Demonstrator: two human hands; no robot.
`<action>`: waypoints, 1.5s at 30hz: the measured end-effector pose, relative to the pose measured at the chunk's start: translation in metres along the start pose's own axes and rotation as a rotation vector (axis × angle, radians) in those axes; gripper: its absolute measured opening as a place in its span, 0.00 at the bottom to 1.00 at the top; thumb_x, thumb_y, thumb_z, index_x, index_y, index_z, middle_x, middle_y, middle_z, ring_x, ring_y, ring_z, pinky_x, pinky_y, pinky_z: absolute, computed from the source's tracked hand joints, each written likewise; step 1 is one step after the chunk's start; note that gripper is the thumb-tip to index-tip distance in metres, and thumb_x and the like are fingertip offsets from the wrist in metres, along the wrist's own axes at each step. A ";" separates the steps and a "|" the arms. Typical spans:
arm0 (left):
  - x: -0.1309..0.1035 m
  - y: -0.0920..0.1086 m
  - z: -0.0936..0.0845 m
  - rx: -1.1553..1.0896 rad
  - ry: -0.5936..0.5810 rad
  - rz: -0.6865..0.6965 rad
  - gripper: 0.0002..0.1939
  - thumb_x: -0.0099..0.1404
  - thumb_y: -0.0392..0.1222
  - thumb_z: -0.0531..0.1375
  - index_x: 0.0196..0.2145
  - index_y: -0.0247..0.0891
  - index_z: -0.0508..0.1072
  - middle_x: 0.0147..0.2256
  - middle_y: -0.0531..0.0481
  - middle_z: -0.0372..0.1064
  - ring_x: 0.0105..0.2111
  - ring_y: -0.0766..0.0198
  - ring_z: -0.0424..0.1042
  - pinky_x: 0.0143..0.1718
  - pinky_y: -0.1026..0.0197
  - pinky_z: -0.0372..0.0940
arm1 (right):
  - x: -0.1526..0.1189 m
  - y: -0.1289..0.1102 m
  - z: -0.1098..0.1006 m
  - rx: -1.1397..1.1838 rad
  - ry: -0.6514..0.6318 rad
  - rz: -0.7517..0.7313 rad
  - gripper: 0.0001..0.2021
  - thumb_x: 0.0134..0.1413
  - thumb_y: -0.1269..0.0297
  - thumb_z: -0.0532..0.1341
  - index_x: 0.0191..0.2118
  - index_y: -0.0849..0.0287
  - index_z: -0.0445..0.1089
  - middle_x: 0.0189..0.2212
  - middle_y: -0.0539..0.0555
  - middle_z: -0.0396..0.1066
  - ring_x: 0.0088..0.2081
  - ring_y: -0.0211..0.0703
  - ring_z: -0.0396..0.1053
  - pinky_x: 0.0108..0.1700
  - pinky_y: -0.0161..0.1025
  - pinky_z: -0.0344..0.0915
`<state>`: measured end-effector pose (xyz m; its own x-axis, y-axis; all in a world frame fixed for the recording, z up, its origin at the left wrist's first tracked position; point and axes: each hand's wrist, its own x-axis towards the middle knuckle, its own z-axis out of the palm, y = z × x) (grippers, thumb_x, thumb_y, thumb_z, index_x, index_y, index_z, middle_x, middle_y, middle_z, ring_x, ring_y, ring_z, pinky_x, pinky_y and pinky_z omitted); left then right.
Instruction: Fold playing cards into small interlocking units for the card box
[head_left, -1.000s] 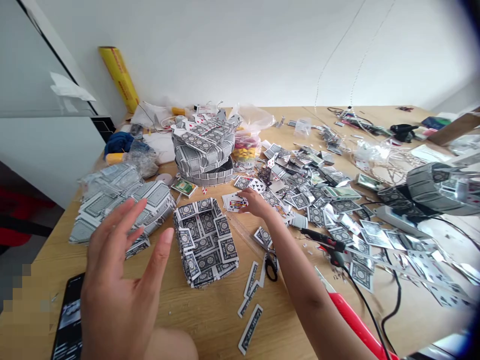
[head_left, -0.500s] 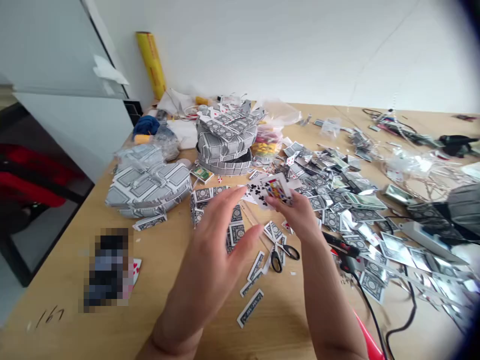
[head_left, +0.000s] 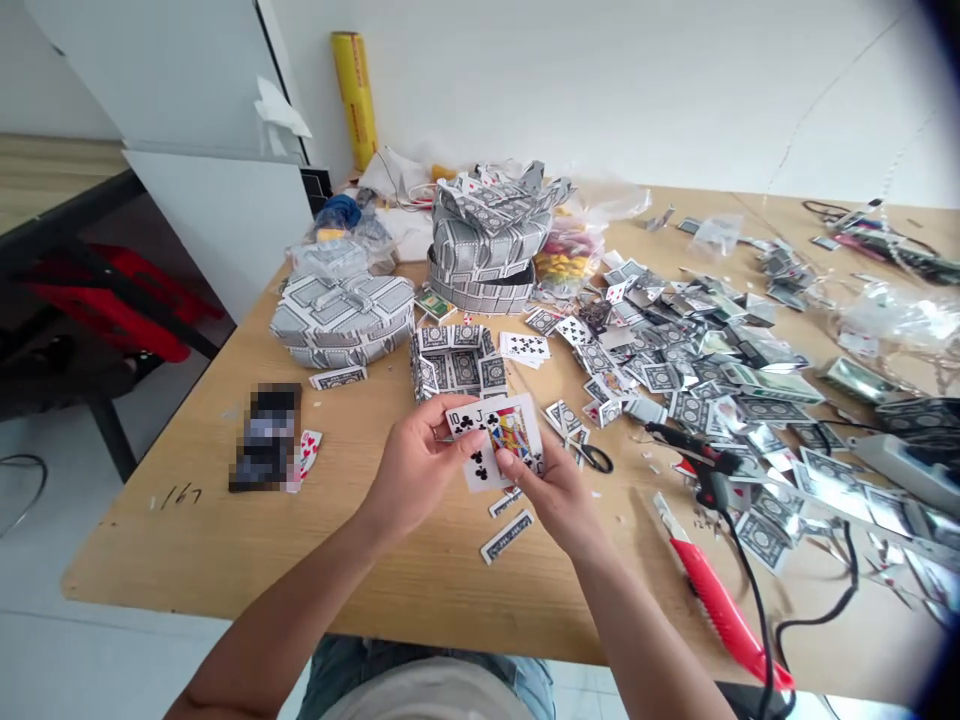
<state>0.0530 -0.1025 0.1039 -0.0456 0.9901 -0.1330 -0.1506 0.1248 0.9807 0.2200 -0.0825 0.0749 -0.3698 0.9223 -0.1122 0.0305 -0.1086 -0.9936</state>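
The left grip [head_left: 411,458] has joined the right grip [head_left: 559,492], both pinching white rectangular club-suit playing cards [head_left: 511,428] between them, making the handling 2-handed.

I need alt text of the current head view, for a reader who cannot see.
A left hand and a right hand hold a ten of clubs and a jack of clubs above a wooden table. Beyond is an open, card-covered box; to the right lie scissors, scattered playing cards and a red cutter.

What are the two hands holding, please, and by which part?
Overlapping playing cards: the left hand holds the ten by its left side, the right hand the jack by its lower part.
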 end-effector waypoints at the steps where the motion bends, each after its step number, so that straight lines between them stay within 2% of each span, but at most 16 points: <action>1: -0.005 -0.006 -0.004 0.012 0.009 -0.023 0.19 0.58 0.45 0.67 0.45 0.36 0.72 0.42 0.46 0.77 0.41 0.57 0.76 0.41 0.60 0.72 | -0.006 0.007 0.004 -0.002 -0.032 0.000 0.19 0.53 0.44 0.62 0.41 0.54 0.70 0.29 0.50 0.70 0.28 0.39 0.66 0.28 0.36 0.66; 4: -0.021 -0.029 -0.016 0.043 -0.014 -0.067 0.22 0.60 0.44 0.65 0.51 0.37 0.69 0.44 0.45 0.76 0.42 0.58 0.76 0.41 0.61 0.71 | -0.021 0.036 0.016 -0.056 -0.055 0.006 0.17 0.58 0.45 0.58 0.41 0.54 0.67 0.27 0.49 0.66 0.26 0.38 0.62 0.26 0.34 0.63; 6: -0.029 -0.046 -0.024 0.077 -0.044 -0.089 0.23 0.61 0.42 0.64 0.53 0.38 0.67 0.45 0.45 0.76 0.43 0.59 0.76 0.43 0.61 0.70 | -0.027 0.059 0.021 -0.176 -0.046 0.025 0.15 0.58 0.48 0.58 0.36 0.55 0.66 0.24 0.48 0.65 0.24 0.37 0.60 0.25 0.34 0.60; 8: -0.036 -0.064 -0.034 0.118 -0.075 -0.117 0.23 0.62 0.41 0.62 0.55 0.39 0.66 0.44 0.45 0.76 0.42 0.60 0.76 0.43 0.61 0.69 | -0.031 0.078 0.024 -0.327 -0.062 0.054 0.13 0.58 0.51 0.60 0.35 0.56 0.67 0.25 0.48 0.67 0.25 0.38 0.62 0.25 0.35 0.60; 10: -0.040 -0.081 -0.048 0.175 -0.096 -0.142 0.25 0.63 0.42 0.62 0.57 0.40 0.64 0.43 0.46 0.77 0.41 0.60 0.76 0.43 0.60 0.69 | -0.032 0.088 0.023 -0.457 -0.062 0.073 0.11 0.57 0.55 0.60 0.42 0.55 0.68 0.29 0.50 0.72 0.29 0.42 0.67 0.30 0.37 0.63; 12: -0.042 -0.096 -0.062 0.261 -0.087 -0.150 0.28 0.63 0.43 0.62 0.59 0.41 0.61 0.39 0.47 0.77 0.38 0.60 0.76 0.41 0.59 0.69 | -0.031 0.091 0.020 -0.551 -0.050 0.048 0.17 0.58 0.60 0.59 0.53 0.54 0.66 0.37 0.53 0.75 0.36 0.47 0.71 0.37 0.41 0.67; 15: -0.041 -0.111 -0.080 0.340 -0.067 -0.164 0.26 0.61 0.45 0.63 0.55 0.40 0.61 0.38 0.48 0.78 0.37 0.58 0.76 0.40 0.57 0.69 | -0.032 0.088 0.021 -0.641 -0.101 -0.052 0.22 0.61 0.64 0.53 0.60 0.54 0.63 0.46 0.57 0.74 0.44 0.50 0.72 0.45 0.45 0.67; 18: -0.036 -0.113 -0.084 0.291 -0.095 -0.171 0.20 0.62 0.47 0.62 0.48 0.38 0.65 0.40 0.46 0.78 0.39 0.58 0.76 0.41 0.57 0.69 | -0.032 0.089 0.027 -0.658 -0.195 -0.122 0.23 0.64 0.65 0.48 0.62 0.55 0.62 0.43 0.58 0.73 0.42 0.48 0.72 0.44 0.44 0.67; 21: -0.031 -0.108 -0.079 0.197 -0.136 -0.162 0.18 0.64 0.49 0.60 0.47 0.35 0.69 0.41 0.44 0.77 0.43 0.57 0.75 0.46 0.56 0.68 | -0.030 0.093 0.032 -0.651 -0.181 -0.129 0.21 0.63 0.64 0.52 0.60 0.54 0.62 0.40 0.57 0.72 0.41 0.47 0.72 0.43 0.43 0.67; 24: -0.030 -0.105 -0.071 0.112 -0.184 -0.212 0.23 0.63 0.50 0.61 0.52 0.35 0.68 0.40 0.44 0.77 0.41 0.58 0.76 0.44 0.57 0.68 | -0.024 0.095 0.033 -0.589 -0.090 -0.046 0.23 0.56 0.62 0.61 0.57 0.53 0.60 0.41 0.53 0.71 0.35 0.43 0.71 0.41 0.41 0.67; 26: -0.031 -0.104 -0.068 0.059 -0.207 -0.253 0.30 0.61 0.49 0.64 0.57 0.38 0.62 0.38 0.46 0.78 0.38 0.59 0.76 0.39 0.59 0.69 | -0.020 0.095 0.033 -0.524 -0.067 0.015 0.28 0.51 0.61 0.65 0.57 0.51 0.58 0.41 0.50 0.69 0.30 0.39 0.70 0.36 0.39 0.67; 28: -0.032 -0.104 -0.068 0.015 -0.191 -0.262 0.33 0.59 0.47 0.67 0.58 0.39 0.59 0.38 0.47 0.78 0.36 0.59 0.77 0.37 0.61 0.69 | -0.017 0.094 0.033 -0.466 -0.067 0.037 0.29 0.50 0.59 0.66 0.57 0.50 0.57 0.42 0.50 0.69 0.28 0.37 0.69 0.33 0.37 0.66; 31: -0.034 -0.102 -0.069 -0.009 -0.135 -0.278 0.28 0.57 0.49 0.68 0.51 0.38 0.63 0.36 0.48 0.79 0.32 0.61 0.77 0.33 0.62 0.69 | -0.015 0.091 0.035 -0.423 -0.060 0.027 0.22 0.52 0.56 0.65 0.51 0.52 0.63 0.39 0.50 0.71 0.29 0.37 0.69 0.32 0.37 0.65; 35: -0.036 -0.100 -0.072 -0.031 -0.141 -0.344 0.24 0.54 0.50 0.70 0.43 0.36 0.68 0.32 0.48 0.79 0.31 0.60 0.77 0.35 0.61 0.70 | -0.014 0.090 0.036 -0.430 -0.075 0.033 0.12 0.53 0.55 0.65 0.40 0.55 0.68 0.32 0.49 0.74 0.28 0.38 0.67 0.32 0.37 0.64; 40: -0.037 -0.103 -0.072 -0.097 -0.128 -0.353 0.21 0.54 0.49 0.70 0.40 0.35 0.71 0.32 0.49 0.79 0.31 0.63 0.77 0.38 0.62 0.69 | -0.013 0.092 0.037 -0.219 -0.075 0.141 0.17 0.47 0.50 0.68 0.35 0.57 0.67 0.31 0.49 0.74 0.28 0.38 0.68 0.29 0.36 0.62; 45: -0.037 -0.105 -0.072 -0.065 -0.116 -0.341 0.17 0.55 0.49 0.70 0.36 0.34 0.76 0.30 0.51 0.78 0.29 0.67 0.74 0.31 0.67 0.67 | -0.013 0.083 0.041 -0.047 -0.086 0.299 0.23 0.36 0.47 0.72 0.28 0.57 0.63 0.25 0.48 0.71 0.24 0.36 0.66 0.24 0.34 0.60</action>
<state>-0.0009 -0.1573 -0.0043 0.1295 0.8936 -0.4298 -0.2001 0.4480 0.8713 0.1892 -0.1186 -0.0058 -0.4153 0.8168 -0.4004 0.1921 -0.3515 -0.9163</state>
